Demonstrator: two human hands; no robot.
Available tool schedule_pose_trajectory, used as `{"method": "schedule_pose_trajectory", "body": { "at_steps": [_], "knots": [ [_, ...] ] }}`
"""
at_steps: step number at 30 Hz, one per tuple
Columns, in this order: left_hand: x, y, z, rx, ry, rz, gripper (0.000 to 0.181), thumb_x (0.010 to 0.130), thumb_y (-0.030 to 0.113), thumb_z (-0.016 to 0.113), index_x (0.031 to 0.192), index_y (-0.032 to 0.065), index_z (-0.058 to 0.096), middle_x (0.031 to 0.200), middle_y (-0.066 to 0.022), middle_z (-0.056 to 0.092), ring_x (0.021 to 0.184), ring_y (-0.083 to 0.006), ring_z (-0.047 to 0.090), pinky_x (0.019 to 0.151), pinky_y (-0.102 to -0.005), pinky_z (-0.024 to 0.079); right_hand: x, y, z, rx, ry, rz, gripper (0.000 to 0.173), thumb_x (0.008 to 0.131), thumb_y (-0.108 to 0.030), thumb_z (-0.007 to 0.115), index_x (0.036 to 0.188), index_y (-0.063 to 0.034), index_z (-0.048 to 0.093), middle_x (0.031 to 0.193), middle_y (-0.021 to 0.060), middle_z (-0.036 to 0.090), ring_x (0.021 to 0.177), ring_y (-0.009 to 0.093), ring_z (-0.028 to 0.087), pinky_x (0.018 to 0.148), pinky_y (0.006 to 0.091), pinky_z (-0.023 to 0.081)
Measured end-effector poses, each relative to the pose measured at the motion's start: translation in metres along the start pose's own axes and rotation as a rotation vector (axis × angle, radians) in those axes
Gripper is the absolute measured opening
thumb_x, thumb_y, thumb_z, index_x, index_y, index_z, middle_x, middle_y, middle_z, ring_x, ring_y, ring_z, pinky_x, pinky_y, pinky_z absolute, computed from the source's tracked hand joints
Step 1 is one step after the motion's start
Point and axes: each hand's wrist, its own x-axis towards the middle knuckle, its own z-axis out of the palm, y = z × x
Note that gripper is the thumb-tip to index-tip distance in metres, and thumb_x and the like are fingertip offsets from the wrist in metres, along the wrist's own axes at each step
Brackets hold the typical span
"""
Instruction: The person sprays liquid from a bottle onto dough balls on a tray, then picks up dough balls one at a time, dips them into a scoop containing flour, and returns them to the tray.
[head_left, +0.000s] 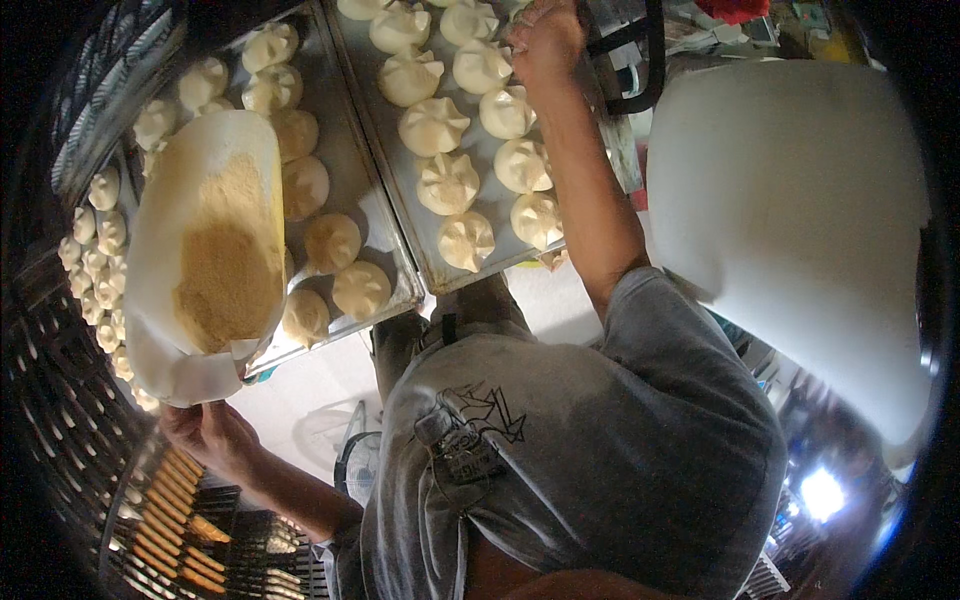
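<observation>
My left hand (214, 435) grips the near end of a white plastic scoop-like container (157, 247). Fine tan crumbs or powder (229, 285) lie inside it. The container hangs above the left metal baking tray (352, 180), hiding part of that tray and its dough. My right hand (551, 45) is over the far right side of the right metal tray (397, 180), close to a pleated dough bun (481, 66). Its fingertips are blurred, so I cannot tell what they hold. Several pale pleated buns stand in rows, and a tan dusting shows on some, such as a near bun (465, 241).
More dough pieces (97, 262) sit at far left, near dark slatted racks (60, 360). Browned baked pieces (169, 510) rest on a rack lower left. A fan (358, 465) stands below the trays. A large white surface (787, 210) and a black metal bar (654, 60) lie right.
</observation>
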Motion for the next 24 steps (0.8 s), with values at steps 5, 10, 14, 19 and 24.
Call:
{"method": "schedule_pose_trajectory", "body": {
  "at_steps": [5,10,14,19,24],
  "knots": [
    [0.005,0.007,0.007,-0.04,-0.049,-0.048,0.028,0.079,0.01,0.069,0.099,-0.0053,0.057,0.094,-0.011,0.062,0.087,-0.0166,0.057,0.08,-0.0278,0.044,0.002,-0.065,0.009,0.895,-0.016,0.437,0.037,0.096,-0.033,0.04,0.109,-0.0004,0.052,0.098,0.0094,0.058,0.087,0.024,0.053,0.079,0.0387,0.044],
    [0.003,0.007,0.014,-0.007,0.099,-0.088,0.023,0.08,0.01,0.065,0.094,-0.0059,0.058,0.093,-0.0103,0.061,0.084,-0.0168,0.055,0.08,-0.0294,0.041,0.002,-0.071,0.03,0.553,0.051,0.454,0.031,0.095,-0.035,0.042,0.094,-0.005,0.051,0.081,0.0066,0.048,0.074,0.021,0.045,0.067,0.0361,0.04],
    [0.003,0.018,0.019,0.088,0.147,-0.112,0.019,0.079,0.01,0.062,0.088,-0.0058,0.058,0.09,-0.009,0.06,0.081,-0.0166,0.053,0.079,-0.0293,0.04,0.024,-0.034,0.041,0.67,0.0,0.384,0.033,0.095,-0.037,0.04,0.1,-0.0066,0.05,0.086,0.0066,0.05,0.076,0.022,0.047,0.073,0.0378,0.041],
    [0.0,0.005,0.008,0.031,0.126,-0.069,0.022,0.078,0.01,0.066,0.093,-0.0044,0.057,0.09,-0.0097,0.062,0.082,-0.0164,0.056,0.079,-0.0297,0.044,0.087,-0.096,0.033,1.33,0.275,1.112,0.033,0.094,-0.036,0.04,0.103,-0.006,0.049,0.092,0.0088,0.052,0.081,0.024,0.05,0.075,0.0408,0.043],
    [-0.005,0.01,0.0,0.034,0.063,-0.101,0.022,0.078,0.007,0.069,0.094,-0.003,0.057,0.089,-0.0097,0.063,0.082,-0.0156,0.057,0.077,-0.0298,0.047,0.064,-0.064,0.074,0.978,0.076,0.516,0.024,0.094,-0.03,0.043,0.091,-0.0067,0.048,0.081,0.0076,0.05,0.071,0.023,0.049,0.066,0.0394,0.042]
  ]
}}
